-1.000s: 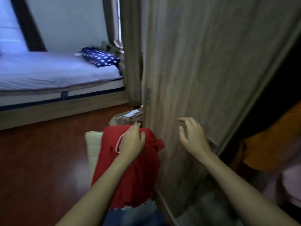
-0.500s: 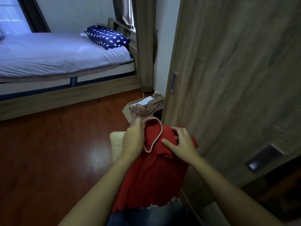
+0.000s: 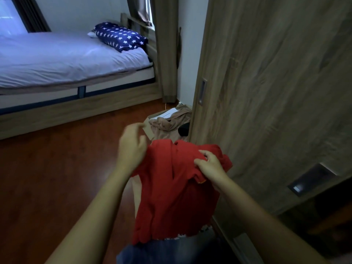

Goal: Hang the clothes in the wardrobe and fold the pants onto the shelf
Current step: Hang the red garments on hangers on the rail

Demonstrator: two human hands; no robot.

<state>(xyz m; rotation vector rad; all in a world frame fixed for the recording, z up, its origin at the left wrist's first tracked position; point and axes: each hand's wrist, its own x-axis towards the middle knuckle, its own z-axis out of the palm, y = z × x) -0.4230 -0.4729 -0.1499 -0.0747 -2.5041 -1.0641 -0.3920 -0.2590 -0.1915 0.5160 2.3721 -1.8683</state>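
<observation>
Nearby, a cardboard box (image 3: 149, 129) holds beige cloth (image 3: 168, 125).

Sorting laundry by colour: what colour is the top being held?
Red, seen best in the head view: the top, pinched by the right hand.

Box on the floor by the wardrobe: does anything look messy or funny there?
Yes. A tan garment lies crumpled in the cardboard box beside the wardrobe door and spills over its side, neither folded nor hung up. Nothing looks broken or torn.
</observation>
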